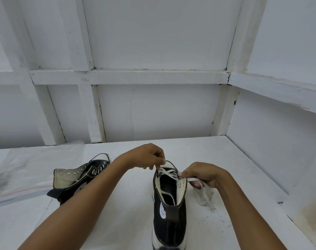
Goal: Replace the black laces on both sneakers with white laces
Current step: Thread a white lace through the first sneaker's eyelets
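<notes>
Hands work over the upright sneaker [169,213] in the head view. It is a black high-top standing on the white table [117,222], heel toward the person and toe pointing away. White lace [167,172] crosses the eyelets nearest the toe of this sneaker, while the eyelets further up its pale inner flap are bare.

The left hand [148,157] hovers just above the toe end of the upright sneaker, fingers curled, thumb and forefinger pinching a strand of the white lace. The right hand [202,175] sits just right of the sneaker's eyelet flap, closed around another stretch of the same lace, which runs from the eyelets into its fingers. The two hands are apart, one on each side of the lacing. Under the right hand, to the right of the sneaker, the rest of the lace lies in a loose heap on the table.

Left of the upright sneaker and well apart from it, the second sneaker [81,179] lies tipped on its side, opened wide, its eyelets bare. Further left still, a clear plastic bag [27,168] with a red and blue zip strip lies flat on the table; something dark in it is too blurred to tell. Behind the upright sneaker rises a white wall [153,109] crossed by painted beams.
</notes>
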A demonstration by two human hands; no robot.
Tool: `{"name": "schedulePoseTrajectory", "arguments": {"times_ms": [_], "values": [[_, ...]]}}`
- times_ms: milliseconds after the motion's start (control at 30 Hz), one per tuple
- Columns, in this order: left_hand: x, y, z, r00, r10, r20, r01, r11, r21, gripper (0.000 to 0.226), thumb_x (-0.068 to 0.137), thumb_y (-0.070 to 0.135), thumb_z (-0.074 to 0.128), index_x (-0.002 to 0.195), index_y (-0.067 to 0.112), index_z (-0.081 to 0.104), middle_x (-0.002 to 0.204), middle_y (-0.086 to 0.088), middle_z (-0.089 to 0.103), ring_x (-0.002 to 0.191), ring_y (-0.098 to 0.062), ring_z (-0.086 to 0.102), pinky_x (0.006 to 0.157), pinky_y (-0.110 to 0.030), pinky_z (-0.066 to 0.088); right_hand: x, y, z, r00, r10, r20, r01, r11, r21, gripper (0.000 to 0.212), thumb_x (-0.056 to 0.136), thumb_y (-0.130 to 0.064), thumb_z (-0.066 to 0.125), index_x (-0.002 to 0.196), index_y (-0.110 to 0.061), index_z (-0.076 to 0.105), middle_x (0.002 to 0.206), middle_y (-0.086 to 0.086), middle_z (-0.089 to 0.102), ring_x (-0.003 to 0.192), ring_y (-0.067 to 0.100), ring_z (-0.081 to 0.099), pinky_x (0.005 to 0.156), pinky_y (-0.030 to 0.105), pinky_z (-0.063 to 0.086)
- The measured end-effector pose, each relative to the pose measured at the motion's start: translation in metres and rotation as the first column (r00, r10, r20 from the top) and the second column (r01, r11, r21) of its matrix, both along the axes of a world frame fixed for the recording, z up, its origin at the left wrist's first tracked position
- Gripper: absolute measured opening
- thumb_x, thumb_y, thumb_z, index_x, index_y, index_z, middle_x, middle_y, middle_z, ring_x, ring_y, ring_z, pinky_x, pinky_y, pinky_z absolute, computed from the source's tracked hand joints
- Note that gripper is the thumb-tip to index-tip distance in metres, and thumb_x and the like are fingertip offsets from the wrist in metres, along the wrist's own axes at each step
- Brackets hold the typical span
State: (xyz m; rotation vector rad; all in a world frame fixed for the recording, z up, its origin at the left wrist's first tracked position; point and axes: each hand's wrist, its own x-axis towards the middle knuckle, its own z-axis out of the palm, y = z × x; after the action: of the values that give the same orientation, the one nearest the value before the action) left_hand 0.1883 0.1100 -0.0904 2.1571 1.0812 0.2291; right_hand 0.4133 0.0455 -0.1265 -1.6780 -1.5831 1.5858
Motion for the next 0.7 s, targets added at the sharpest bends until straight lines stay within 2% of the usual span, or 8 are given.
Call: {"name": "schedulePoseTrajectory", "arguments": {"times_ms": [133, 200, 300, 467, 600, 700], "values": [[0.004, 0.002, -0.003, 1.0, -0.001, 0.006, 0.001, 1.0, -0.004, 0.013, 0.094, 0.022, 0.059, 0.095, 0.012, 0.067, 0.076, 0.007, 0.07, 0.062, -0.006, 0.058, 0.057, -0.023, 0.045, 0.006, 0.0, -0.004, 0.987, 0.031, -0.159, -0.034, 0.999, -0.018, 0.022, 0.094, -0.01, 0.061, 0.075, -0.015, 0.072, 0.075, 0.005, 0.064, 0.066, 0.012, 0.055, 0.06, 0.022, 0.046], [0.006, 0.003, -0.003, 1.0, -0.002, 0.014, 0.002, 1.0, 0.004, 0.013, 0.094, 0.022, 0.059, 0.094, 0.012, 0.067, 0.077, 0.006, 0.071, 0.061, -0.005, 0.058, 0.058, -0.023, 0.045, 0.007, 0.0, -0.001, 0.981, 0.018, -0.191, -0.014, 1.0, 0.023, 0.021, 0.095, -0.007, 0.057, 0.078, -0.011, 0.07, 0.08, 0.005, 0.066, 0.073, 0.012, 0.057, 0.067, 0.022, 0.048], [0.009, 0.004, -0.001, 0.998, 0.006, 0.057, -0.007, 1.0, 0.004, 0.01, 0.094, 0.022, 0.06, 0.088, 0.017, 0.067, 0.076, 0.008, 0.071, 0.061, -0.004, 0.057, 0.059, -0.023, 0.045, 0.01, 0.001, 0.002, 0.977, -0.021, -0.212, 0.031, 0.998, 0.048, 0.031, 0.096, -0.011, 0.052, 0.072, -0.012, 0.071, 0.088, 0.011, 0.068, 0.081, 0.018, 0.06, 0.073, 0.028, 0.047], [0.014, 0.007, 0.0, 0.984, 0.042, 0.171, -0.042, 0.999, -0.008, 0.01, 0.092, 0.02, 0.062, 0.087, 0.016, 0.069, 0.076, 0.008, 0.072, 0.068, -0.006, 0.062, 0.067, -0.03, 0.048, 0.018, 0.006, 0.01, 0.966, 0.033, -0.256, -0.01, 0.996, 0.093, 0.017, 0.091, -0.02, 0.056, 0.08, -0.007, 0.058, 0.079, 0.01, 0.064, 0.08, 0.024, 0.062, 0.073, 0.032, 0.049], [0.018, 0.006, 0.003, 0.972, 0.061, 0.229, -0.053, 0.998, -0.043, 0.011, 0.092, 0.016, 0.061, 0.093, 0.01, 0.071, 0.081, 0.006, 0.073, 0.073, -0.003, 0.063, 0.071, -0.028, 0.049, 0.023, 0.009, 0.026, 0.926, -0.043, -0.374, 0.102, 0.985, 0.138, 0.019, 0.083, -0.025, 0.056, 0.073, -0.011, 0.051, 0.071, 0.008, 0.056, 0.071, 0.024, 0.06, 0.069, 0.033, 0.046], [0.024, 0.003, 0.007, 0.957, 0.063, 0.282, -0.04, 0.995, -0.087, 0.012, 0.094, 0.02, 0.061, 0.092, 0.014, 0.071, 0.087, 0.006, 0.074, 0.08, -0.005, 0.065, 0.074, -0.026, 0.05, 0.022, 0.011, 0.045, 0.893, -0.067, -0.444, 0.172, 0.965, 0.199, 0.023, 0.09, -0.019, 0.053, 0.069, -0.011, 0.05, 0.067, 0.007, 0.053, 0.066, 0.024, 0.056, 0.068, 0.034, 0.045]]}}
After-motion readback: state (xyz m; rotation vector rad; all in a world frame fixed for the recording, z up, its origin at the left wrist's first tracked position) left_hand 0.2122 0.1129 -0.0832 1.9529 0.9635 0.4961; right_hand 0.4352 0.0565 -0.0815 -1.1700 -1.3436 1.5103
